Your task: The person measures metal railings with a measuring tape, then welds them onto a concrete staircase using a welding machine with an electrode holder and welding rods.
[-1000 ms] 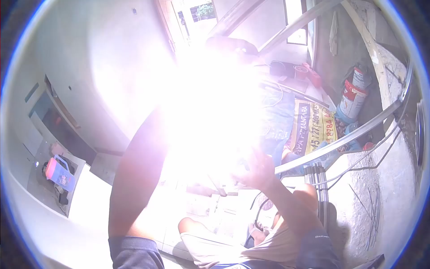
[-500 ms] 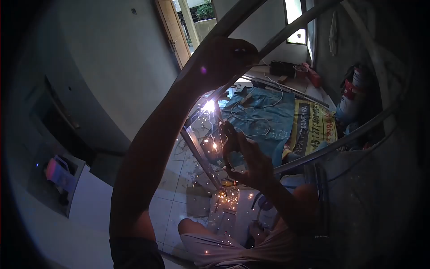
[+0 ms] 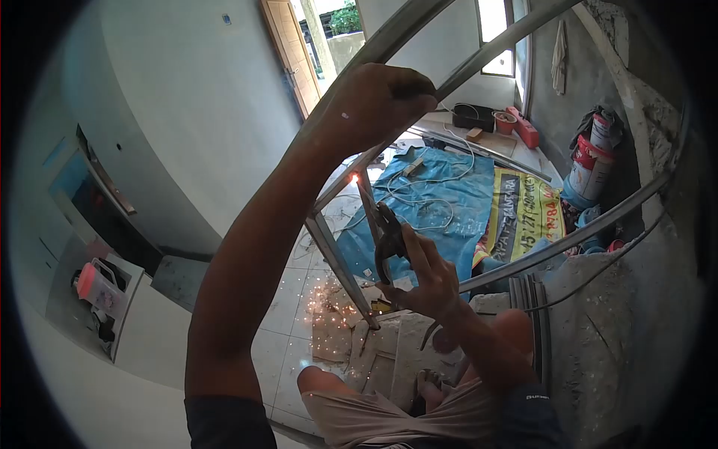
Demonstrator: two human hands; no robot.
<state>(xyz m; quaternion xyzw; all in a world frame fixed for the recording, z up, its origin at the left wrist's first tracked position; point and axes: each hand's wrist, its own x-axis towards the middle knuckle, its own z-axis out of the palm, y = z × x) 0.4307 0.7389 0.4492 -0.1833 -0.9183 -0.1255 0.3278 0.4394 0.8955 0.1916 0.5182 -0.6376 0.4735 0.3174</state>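
Note:
High in the view, my left hand [image 3: 374, 101] is closed round a bar of the grey metal frame [image 3: 486, 54]. My right hand [image 3: 428, 273] grips a dark welding electrode holder [image 3: 389, 228]. From its jaws an electrode [image 3: 366, 196] points up to a frame joint below my left wrist. The electrode's tip meets a small orange-red glowing spot [image 3: 354, 178] there. Sparks [image 3: 329, 307] scatter over the floor under the joint. Part of the frame is hidden behind my left forearm.
A blue tarp [image 3: 434, 179] with a pale cable lies beyond the frame, beside a yellow printed banner [image 3: 523, 213]. Paint buckets [image 3: 587, 176] stand at the right wall. A red-lidded container [image 3: 101, 288] sits on the left counter. A dark cable [image 3: 598, 271] crosses the right side.
The bright white arc has died down to an orange-red glow, and the whole room looks lighter. Sparks have spread left across the floor. Both hands keep nearly the same places.

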